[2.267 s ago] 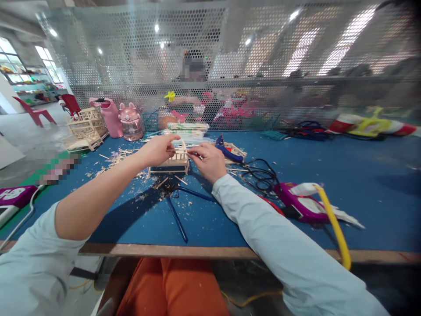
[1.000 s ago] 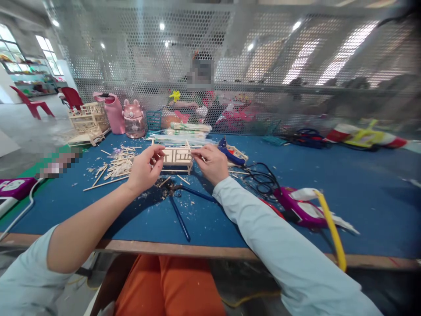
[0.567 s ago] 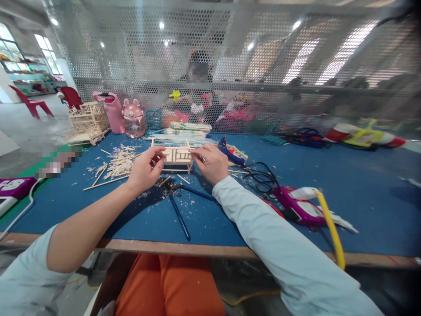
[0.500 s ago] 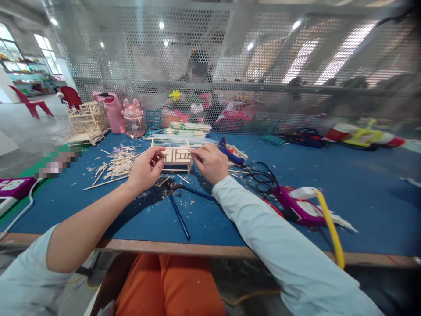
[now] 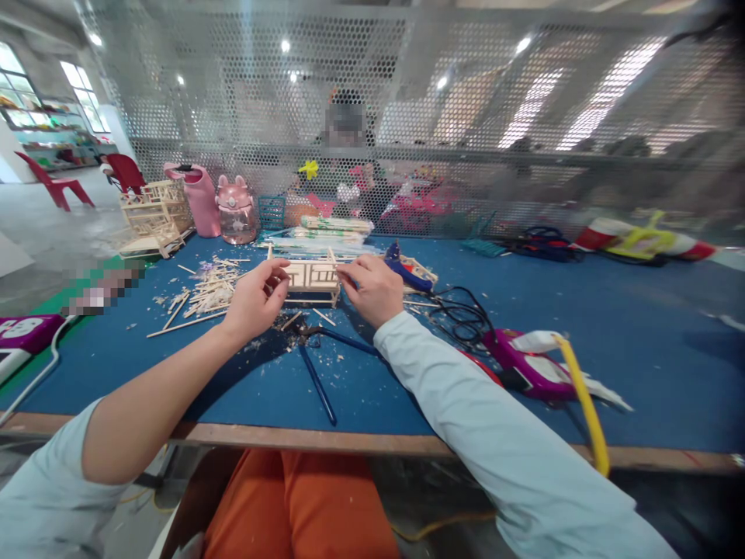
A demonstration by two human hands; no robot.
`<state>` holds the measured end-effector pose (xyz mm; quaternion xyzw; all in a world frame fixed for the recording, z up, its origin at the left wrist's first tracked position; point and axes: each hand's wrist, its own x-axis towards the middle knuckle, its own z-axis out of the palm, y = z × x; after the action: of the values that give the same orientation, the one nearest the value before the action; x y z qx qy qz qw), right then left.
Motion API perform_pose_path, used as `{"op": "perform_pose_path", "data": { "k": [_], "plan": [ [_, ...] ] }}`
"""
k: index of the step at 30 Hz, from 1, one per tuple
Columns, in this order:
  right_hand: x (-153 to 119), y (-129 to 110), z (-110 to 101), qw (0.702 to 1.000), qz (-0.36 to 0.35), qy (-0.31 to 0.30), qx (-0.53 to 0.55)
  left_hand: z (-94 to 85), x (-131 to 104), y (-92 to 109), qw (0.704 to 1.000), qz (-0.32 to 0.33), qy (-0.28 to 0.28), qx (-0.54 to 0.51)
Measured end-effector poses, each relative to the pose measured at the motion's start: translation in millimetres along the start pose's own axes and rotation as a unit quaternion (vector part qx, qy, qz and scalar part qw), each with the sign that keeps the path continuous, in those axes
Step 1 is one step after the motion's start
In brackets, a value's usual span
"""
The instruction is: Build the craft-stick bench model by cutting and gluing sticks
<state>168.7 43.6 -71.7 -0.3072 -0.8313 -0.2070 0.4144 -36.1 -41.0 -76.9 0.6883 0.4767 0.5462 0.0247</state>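
A small wooden stick model [image 5: 314, 278], like a little house front with railings, stands on the blue table mat between my hands. My left hand [image 5: 259, 295] grips its left end, fingers curled with thumb and fingertips at the frame. At the right end my right hand [image 5: 372, 286] pinches the model's edge. Blue-handled pliers [image 5: 319, 380] lie spread in front of the model, amid scraps. Behind my right hand rests a blue glue gun [image 5: 408, 273], partly hidden.
Loose wooden sticks [image 5: 213, 289] are heaped left of the model. A pink bottle [image 5: 202, 200], a clear bottle [image 5: 237, 213] and a larger stick model [image 5: 154, 217] stand at back left. A purple power strip [image 5: 527, 369] lies right, before a perforated metal screen [image 5: 261, 101].
My left hand has shifted very slightly left along the model's end. The model, my right hand and the tools look unmoved.
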Motion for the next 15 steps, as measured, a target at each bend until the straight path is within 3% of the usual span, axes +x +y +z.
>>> {"op": "perform_pose_path", "data": {
  "k": [15],
  "plan": [
    [-0.2,1.0,1.5,0.999,0.024,-0.025,0.023,1.0,-1.5,1.3,1.0,-0.016,0.001,0.01]
  ]
}}
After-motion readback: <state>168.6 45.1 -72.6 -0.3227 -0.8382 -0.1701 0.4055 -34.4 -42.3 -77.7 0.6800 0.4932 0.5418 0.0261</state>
